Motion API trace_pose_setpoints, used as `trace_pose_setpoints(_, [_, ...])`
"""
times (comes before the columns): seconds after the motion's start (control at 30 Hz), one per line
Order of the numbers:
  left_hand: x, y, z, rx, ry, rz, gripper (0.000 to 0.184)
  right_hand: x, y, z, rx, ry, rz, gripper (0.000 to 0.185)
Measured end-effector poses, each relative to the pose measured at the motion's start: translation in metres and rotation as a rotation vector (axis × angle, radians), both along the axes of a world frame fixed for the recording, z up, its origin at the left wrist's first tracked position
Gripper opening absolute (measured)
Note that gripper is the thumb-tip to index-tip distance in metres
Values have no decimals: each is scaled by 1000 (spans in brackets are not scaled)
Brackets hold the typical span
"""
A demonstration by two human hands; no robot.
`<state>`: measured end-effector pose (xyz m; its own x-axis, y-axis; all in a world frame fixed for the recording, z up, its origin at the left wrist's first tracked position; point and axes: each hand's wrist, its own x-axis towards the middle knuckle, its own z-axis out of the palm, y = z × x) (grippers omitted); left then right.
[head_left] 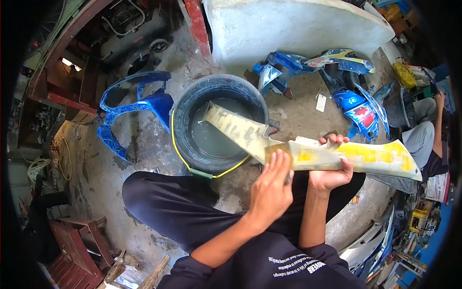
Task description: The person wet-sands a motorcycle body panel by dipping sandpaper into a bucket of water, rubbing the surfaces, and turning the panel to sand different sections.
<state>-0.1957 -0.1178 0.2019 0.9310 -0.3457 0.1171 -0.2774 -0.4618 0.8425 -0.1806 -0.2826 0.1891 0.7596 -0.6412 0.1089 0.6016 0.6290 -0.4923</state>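
Gripping panel (315, 155), axis L–R over bucket's (186, 139) R rim, w/ curled R hand (327, 179); holding pad (271, 150) under straight-fingered L hand (272, 191), nearer bucket.

Brown pad (269, 149) against long pale panel (308, 156), yellow-patched.

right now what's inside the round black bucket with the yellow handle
Inside is cloudy grey liquid. A long cream panel with yellow patches covers part; whether they touch is unclear. Murk hides the floor of the round black bucket.
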Motion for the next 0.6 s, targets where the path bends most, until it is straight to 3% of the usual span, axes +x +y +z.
trace_pose_setpoints(0.17, [42,13,-33,54,122,201,44,-2,3,0,-18,18,-5,50])
trace_pose_setpoints(0.37, [-3,2,-1,-9,-31,-18,45,-5,-10,-1,-7,1,0,51])
trace_pose_setpoints(0.53, [52,22,-56,157,135,245,41,-8,-6,-2,-6,20,-9,52])
trace_pose_setpoints(0.6, [59,29,-57,159,186,280,41,-7,-5,-1,31,21,2,51])
